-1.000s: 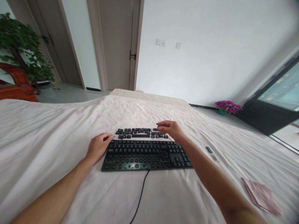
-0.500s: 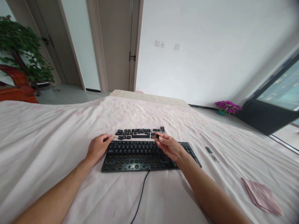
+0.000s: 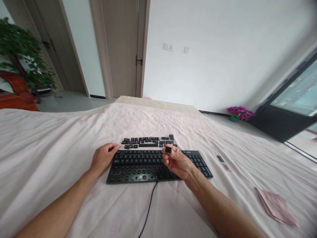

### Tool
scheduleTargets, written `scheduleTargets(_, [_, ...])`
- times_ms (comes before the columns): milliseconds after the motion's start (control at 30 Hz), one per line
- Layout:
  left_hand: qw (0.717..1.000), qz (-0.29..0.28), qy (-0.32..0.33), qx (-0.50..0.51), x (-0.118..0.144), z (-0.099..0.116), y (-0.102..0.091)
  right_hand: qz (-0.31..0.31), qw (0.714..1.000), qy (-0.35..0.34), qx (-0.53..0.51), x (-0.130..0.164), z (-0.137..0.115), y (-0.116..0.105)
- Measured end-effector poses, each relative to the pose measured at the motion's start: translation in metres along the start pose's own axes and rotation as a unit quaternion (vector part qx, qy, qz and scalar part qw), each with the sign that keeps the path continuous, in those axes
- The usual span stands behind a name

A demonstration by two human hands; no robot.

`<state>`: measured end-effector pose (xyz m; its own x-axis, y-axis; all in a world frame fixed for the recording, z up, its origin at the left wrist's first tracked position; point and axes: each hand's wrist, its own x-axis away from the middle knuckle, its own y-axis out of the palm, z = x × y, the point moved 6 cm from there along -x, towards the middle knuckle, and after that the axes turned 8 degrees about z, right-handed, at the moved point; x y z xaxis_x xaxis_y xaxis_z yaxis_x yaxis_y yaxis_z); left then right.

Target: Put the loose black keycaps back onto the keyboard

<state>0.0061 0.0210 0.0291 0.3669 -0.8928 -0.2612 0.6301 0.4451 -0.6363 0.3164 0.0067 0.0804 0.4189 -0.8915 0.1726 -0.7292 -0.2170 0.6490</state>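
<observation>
Right now the right hand [image 3: 177, 162] is raised over the middle of the black keyboard [image 3: 138, 164], its thumb and fingertips pinched on a single black keycap [image 3: 168, 149] held just above the upper rows. The left hand [image 3: 102, 158] rests loosely curled on the sheet with its fingers against the keyboard's left end, gripping nothing that can be seen. Much of the keyboard's lower rows is bare (round sockets show where caps are missing), while its top rows and the number pad at the right carry their caps. Just beyond the keyboard's far edge, loose keycaps [image 3: 148, 141] lie in rough rows on the pale pink sheet [image 3: 49, 145], a long bar-shaped one among them. A black cable [image 3: 148, 211] runs from the keyboard's near edge toward the camera. To the right, well apart, a small dark tool [image 3: 221, 159] lies on the sheet, and nearer the camera a folded pink cloth [image 3: 276, 206].
</observation>
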Motion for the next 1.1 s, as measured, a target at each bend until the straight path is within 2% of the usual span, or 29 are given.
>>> scheduleTargets(100, [1.0,0.004,0.004,-0.001,-0.001,-0.001,0.001,0.014,0.999,-0.023,0.036,0.0,-0.006,0.0])
scheduleTargets(200, [1.0,0.009,0.007,0.0,-0.001,-0.003,0.001,0.073,0.984,-0.081,0.144,0.001,-0.024,-0.013])
scheduleTargets(300, [1.0,0.009,0.011,-0.001,-0.001,-0.003,0.001,0.141,0.942,-0.146,0.267,0.004,-0.048,-0.037])
scheduleTargets(433, [1.0,0.009,0.015,-0.006,0.0,-0.001,0.001,0.181,0.856,-0.186,0.447,0.01,-0.058,-0.069])
scheduleTargets(567, [1.0,0.015,0.009,-0.009,0.0,-0.001,0.0,0.143,0.762,-0.252,0.579,0.016,-0.049,-0.079])
scheduleTargets(667, [1.0,0.016,0.006,-0.006,0.0,-0.001,0.0,0.099,0.678,-0.327,0.651,0.022,-0.043,-0.07])
scheduleTargets(733, [1.0,0.015,0.005,-0.006,0.001,-0.002,0.0,0.073,0.638,-0.362,0.676,0.025,-0.041,-0.062])
scheduleTargets(867, [1.0,0.012,0.003,-0.007,0.0,-0.002,0.0,0.04,0.588,-0.396,0.704,0.029,-0.037,-0.051])
scheduleTargets(1100, [1.0,0.015,0.008,-0.003,0.0,-0.001,0.0,0.003,0.515,-0.426,0.744,0.03,-0.031,-0.045])
